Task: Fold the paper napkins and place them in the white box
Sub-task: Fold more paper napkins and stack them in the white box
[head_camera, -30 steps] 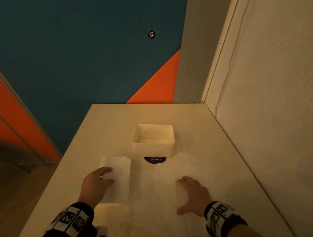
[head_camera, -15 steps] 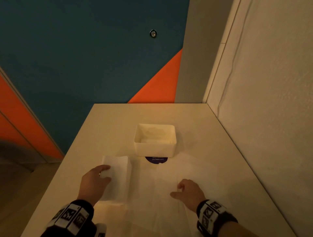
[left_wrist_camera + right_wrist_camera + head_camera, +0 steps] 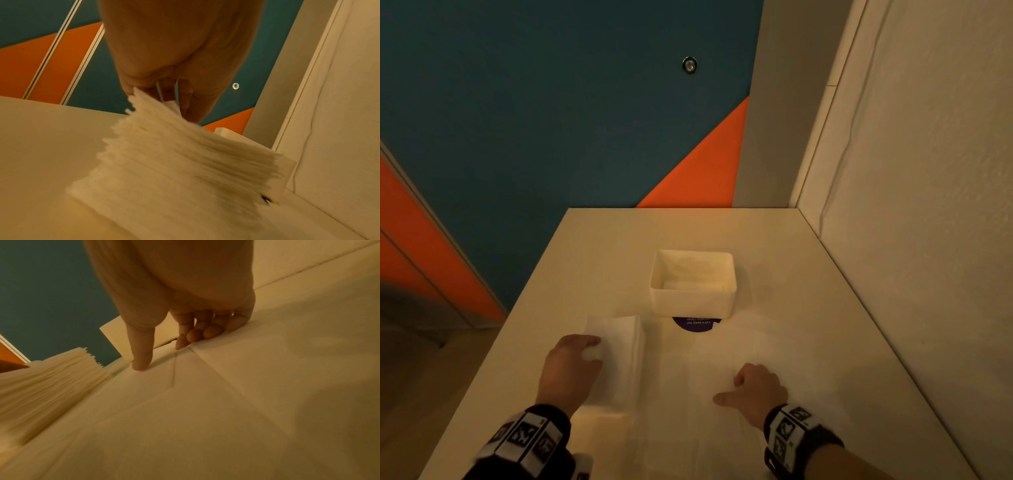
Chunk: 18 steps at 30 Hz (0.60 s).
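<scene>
The white box [image 3: 693, 301] stands mid-table with something white lying inside. Left of centre is a stack of paper napkins [image 3: 619, 356]; my left hand [image 3: 571, 366] rests on it. In the left wrist view its fingers [image 3: 185, 97] curl over the stack [image 3: 180, 159] and pinch the top napkin's edge. A single unfolded napkin [image 3: 688, 394] lies flat in front of the box. On it sits my right hand [image 3: 753, 387], whose curled fingertips [image 3: 193, 335] dig in at the napkin's [image 3: 205, 402] far edge while the thumb presses down.
A round purple sticker [image 3: 697, 323] shows on the table [image 3: 808, 274] at the box's near side. A white wall [image 3: 911, 240] runs along the table's right edge. The table's left edge drops off to the floor.
My right hand went from lying flat on the spread napkin to curled, and slid slightly left. The left hand's fingers curled in on the stack's top.
</scene>
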Each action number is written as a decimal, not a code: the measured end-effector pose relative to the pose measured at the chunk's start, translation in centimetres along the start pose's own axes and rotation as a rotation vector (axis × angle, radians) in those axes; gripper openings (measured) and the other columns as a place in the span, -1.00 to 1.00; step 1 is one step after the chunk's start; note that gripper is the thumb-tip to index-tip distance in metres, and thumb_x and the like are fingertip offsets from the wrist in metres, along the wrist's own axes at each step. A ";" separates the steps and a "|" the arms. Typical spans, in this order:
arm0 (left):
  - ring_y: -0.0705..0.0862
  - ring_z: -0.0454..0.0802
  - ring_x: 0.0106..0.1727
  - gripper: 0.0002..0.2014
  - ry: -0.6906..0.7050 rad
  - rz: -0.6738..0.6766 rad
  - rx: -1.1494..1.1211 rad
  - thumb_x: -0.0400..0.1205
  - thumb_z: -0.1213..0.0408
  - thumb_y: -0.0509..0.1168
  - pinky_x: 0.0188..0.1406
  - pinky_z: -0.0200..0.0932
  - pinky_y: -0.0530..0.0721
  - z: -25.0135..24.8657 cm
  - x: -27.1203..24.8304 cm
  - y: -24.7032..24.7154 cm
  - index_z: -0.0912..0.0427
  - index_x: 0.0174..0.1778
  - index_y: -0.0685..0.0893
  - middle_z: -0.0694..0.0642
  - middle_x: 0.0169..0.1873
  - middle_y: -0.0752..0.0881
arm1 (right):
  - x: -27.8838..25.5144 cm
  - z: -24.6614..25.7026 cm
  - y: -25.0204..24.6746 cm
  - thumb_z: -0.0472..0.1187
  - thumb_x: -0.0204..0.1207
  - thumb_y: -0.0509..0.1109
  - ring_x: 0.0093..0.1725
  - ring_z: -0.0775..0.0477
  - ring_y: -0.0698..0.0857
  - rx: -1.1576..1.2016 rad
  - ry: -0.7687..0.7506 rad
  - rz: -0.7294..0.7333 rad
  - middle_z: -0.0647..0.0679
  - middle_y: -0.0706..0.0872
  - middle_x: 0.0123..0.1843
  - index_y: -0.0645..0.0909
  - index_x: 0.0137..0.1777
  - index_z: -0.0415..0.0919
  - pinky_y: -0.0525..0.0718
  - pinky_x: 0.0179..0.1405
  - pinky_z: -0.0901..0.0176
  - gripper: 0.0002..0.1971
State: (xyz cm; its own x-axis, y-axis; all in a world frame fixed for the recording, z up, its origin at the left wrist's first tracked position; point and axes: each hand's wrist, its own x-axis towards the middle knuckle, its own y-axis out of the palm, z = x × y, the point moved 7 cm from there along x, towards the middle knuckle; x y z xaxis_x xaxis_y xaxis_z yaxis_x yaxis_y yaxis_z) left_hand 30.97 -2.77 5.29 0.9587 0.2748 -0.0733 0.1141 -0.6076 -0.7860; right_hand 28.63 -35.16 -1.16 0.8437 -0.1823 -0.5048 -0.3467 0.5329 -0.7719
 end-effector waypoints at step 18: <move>0.38 0.27 0.40 -0.52 0.081 -0.072 0.236 0.47 0.18 0.45 0.38 0.18 0.43 -3.4 -0.7 -1.2 -0.10 0.33 0.59 0.13 0.44 0.39 | -1.6 4.0 -4.7 -0.42 0.40 0.41 -0.42 0.13 0.40 0.564 -0.398 -0.172 0.00 0.45 -0.37 0.40 -0.11 -0.06 0.47 -0.36 0.35 -0.71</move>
State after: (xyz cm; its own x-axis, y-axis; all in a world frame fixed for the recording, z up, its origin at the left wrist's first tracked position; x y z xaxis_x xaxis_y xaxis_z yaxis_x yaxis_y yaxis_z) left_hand 31.05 -4.76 8.38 0.9691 0.2448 0.0304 0.1283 -0.3949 -0.9097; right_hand 30.55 -34.02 4.83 0.9904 -0.0443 -0.1312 -0.0206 0.8897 -0.4560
